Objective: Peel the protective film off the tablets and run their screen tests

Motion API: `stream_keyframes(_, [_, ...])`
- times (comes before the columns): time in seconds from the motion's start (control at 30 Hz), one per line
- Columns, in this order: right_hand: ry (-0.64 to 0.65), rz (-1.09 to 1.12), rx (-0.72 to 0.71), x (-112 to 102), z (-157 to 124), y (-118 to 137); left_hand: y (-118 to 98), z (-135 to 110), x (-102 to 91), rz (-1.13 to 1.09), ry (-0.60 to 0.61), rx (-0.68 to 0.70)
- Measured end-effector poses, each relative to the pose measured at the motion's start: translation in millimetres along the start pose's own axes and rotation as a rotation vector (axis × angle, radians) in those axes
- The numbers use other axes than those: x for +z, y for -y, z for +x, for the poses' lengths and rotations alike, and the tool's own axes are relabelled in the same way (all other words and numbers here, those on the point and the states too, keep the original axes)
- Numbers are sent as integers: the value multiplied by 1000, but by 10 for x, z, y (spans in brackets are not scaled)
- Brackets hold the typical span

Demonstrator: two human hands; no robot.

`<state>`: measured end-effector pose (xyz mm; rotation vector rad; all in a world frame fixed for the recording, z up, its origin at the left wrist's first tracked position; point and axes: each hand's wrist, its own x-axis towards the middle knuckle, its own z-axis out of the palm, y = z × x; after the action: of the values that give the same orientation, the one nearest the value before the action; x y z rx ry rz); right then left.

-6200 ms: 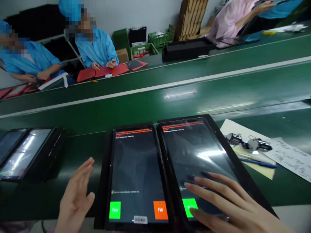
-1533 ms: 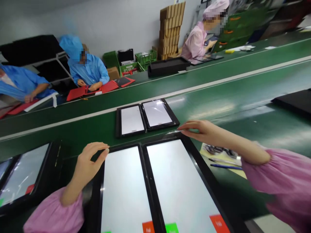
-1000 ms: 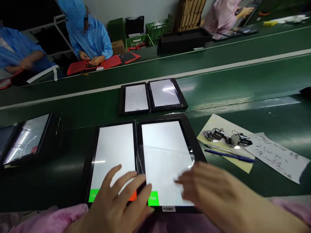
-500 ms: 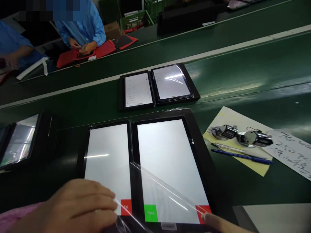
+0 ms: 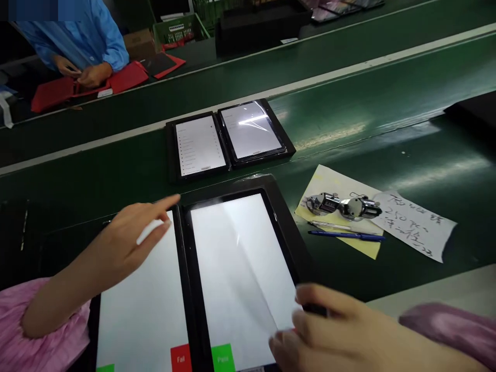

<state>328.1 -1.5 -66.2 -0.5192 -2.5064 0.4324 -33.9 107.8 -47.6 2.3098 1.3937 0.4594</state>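
Observation:
Two tablets lie side by side in a black tray [image 5: 289, 227], their screens lit white with red and green boxes at the lower ends. My left hand [image 5: 127, 232] is over the upper part of the left tablet [image 5: 143, 305], index finger stretched out and thumb apart, holding nothing. At the lower right corner of the right tablet [image 5: 225, 248] is my right hand [image 5: 329, 325], its fingers bent and blurred. A clear film [image 5: 251, 284] shows as a diagonal crease on that screen, running toward these fingers. Whether they grip it is unclear.
Another black tray with two lit tablets [image 5: 199, 144] lies beyond. To the right are two metal tally counters [image 5: 360, 207], a blue pen [image 5: 346, 235] and handwritten paper [image 5: 422, 227]. Across the green bench, a person in blue [image 5: 77, 36] handles red covers [image 5: 127, 77].
My left hand has gone from the lower end of the left tablet up to its top, its index finger now extended. My right hand has come further into view. The camera view has shifted right.

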Motion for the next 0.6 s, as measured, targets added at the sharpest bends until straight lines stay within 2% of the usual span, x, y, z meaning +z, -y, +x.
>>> stream_keyframes(0.1, [-123, -12, 96, -4, 328, -346, 176, -121, -150, 141, -38, -336])
stream_keyframes(0.17, [-242, 72, 156, -16, 528, -676, 296, -221, -244, 166, -31, -425])
stream_keyframes(0.27, [-486, 233, 361, -93, 781, -1162, 392, -346, -288, 107, -51, -451])
stream_keyframes(0.37, [-708, 332, 536, -216, 974, -1466, 372, -416, -233, 98, -72, -489])
stream_keyframes(0.43, [-791, 357, 550, -284, 1049, -1554, 341, -441, -195, 84, -68, -513])
stream_keyframes(0.6, [-886, 363, 480, -349, 1039, -1568, 342, -482, -210, 66, -29, -494])
